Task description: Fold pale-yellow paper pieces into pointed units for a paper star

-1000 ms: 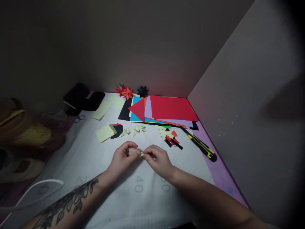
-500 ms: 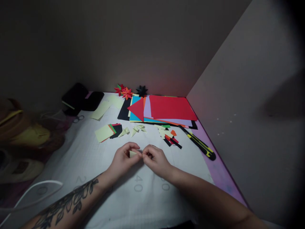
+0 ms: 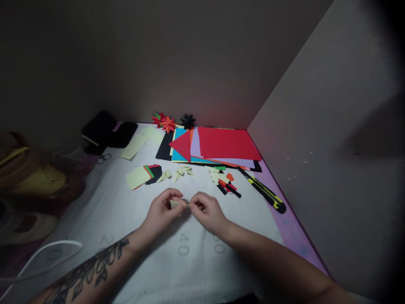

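Note:
Between my two hands is a small piece of pale yellow paper (image 3: pixel 174 204), mostly hidden by the fingers. My left hand (image 3: pixel 164 209) pinches it between thumb and fingers. At its right end, the fingertips of my right hand (image 3: pixel 207 212) close on a thin tip of the same paper. Just beyond the hands lie several folded pale yellow paper pieces (image 3: pixel 179 173). Left of these is a fanned pile of paper squares (image 3: pixel 139 177) in yellow, orange, green, red and black.
Paper scraps (image 3: pixel 223 179) and a yellow-black utility knife (image 3: pixel 265 192) lie to the right. Coloured sheets (image 3: pixel 228 143) and folded paper stars (image 3: pixel 168 124) are at the back by the wall. Small scissors (image 3: pixel 103 158), a black case (image 3: pixel 123 134) and a white cable (image 3: pixel 63 244) are leftward.
My hands have drawn very slightly apart, so a bit of the yellow paper now shows between the fingertips. The other things lie as before.

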Available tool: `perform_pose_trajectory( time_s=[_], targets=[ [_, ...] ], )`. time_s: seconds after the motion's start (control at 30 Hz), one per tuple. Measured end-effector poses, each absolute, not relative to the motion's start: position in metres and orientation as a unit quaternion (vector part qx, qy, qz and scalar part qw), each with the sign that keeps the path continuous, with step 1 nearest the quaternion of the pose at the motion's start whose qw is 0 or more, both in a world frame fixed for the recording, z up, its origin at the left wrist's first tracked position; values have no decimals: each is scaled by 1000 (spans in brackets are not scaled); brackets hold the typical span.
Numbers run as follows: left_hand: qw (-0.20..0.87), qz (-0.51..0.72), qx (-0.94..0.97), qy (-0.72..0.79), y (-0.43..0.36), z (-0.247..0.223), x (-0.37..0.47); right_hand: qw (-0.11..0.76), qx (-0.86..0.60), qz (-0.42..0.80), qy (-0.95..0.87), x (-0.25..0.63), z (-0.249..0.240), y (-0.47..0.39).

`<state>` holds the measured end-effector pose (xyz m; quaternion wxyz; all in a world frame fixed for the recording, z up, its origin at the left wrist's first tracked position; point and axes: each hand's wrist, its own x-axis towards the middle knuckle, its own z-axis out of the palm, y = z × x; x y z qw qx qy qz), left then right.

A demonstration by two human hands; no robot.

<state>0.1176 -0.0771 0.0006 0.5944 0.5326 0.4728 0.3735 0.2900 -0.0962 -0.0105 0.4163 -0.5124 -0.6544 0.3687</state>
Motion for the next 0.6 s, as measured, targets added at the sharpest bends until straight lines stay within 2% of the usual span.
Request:
perform_pose_trajectory(
  time_s=[0.17,0.33,0.5,0.6],
  targets=[
    [596,400,508,476,-76,1,119,423,-506,361,-660,292,-8,-95],
    [599,427,472,487,-70,3,118,424,-517,427,-609,294,-11,-92],
    [498,471,510,521,-66,1,110,437,-529,475,-552,296,-12,-90],
    [375,478,618,498,-66,-2,103,435,-522,526,-511,297,-11,-90]
  ],
)
